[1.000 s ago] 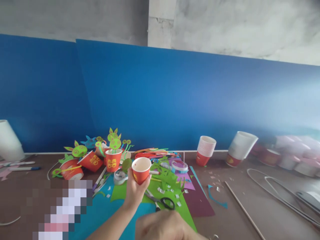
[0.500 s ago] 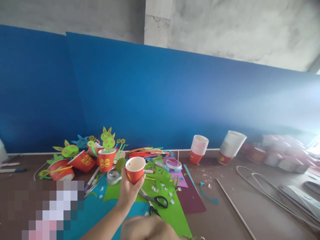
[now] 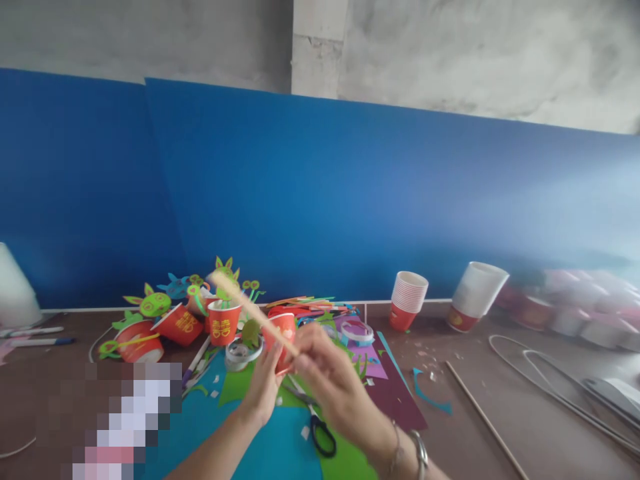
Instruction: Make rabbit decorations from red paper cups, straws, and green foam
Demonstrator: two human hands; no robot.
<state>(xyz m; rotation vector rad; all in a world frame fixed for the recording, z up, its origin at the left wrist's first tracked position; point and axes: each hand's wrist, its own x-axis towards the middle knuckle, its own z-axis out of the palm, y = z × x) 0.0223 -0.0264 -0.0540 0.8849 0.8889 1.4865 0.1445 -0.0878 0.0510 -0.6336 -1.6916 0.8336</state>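
Note:
My left hand (image 3: 261, 393) is wrapped round a red paper cup (image 3: 281, 333), partly hidden by my right hand. A pale wooden stick (image 3: 255, 313), smeared by motion, is pinched in my right hand (image 3: 330, 373). It slants up to the left, crossing in front of the cup. Under my hands lie black-handled scissors (image 3: 321, 433), on green paper (image 3: 345, 460) and blue paper (image 3: 250, 443). A roll of tape (image 3: 243, 353) sits left of the cup. Further left stands a red cup with gold characters (image 3: 223, 323), a green paper animal figure (image 3: 227, 273) rising from it.
Two tipped red cups (image 3: 183, 325) with paper figures lie at the left. Stacked cups (image 3: 409, 300) and a leaning wrapped stack (image 3: 477, 297) stand right of centre. A long thin rod (image 3: 485, 417) and a looped cable (image 3: 530, 380) lie at the right. A blue panel (image 3: 325, 200) rises behind.
My right hand has come up from the bottom edge, now showing the wooden stick in front of the cup. The cup has turned in my left hand, its opening less visible.

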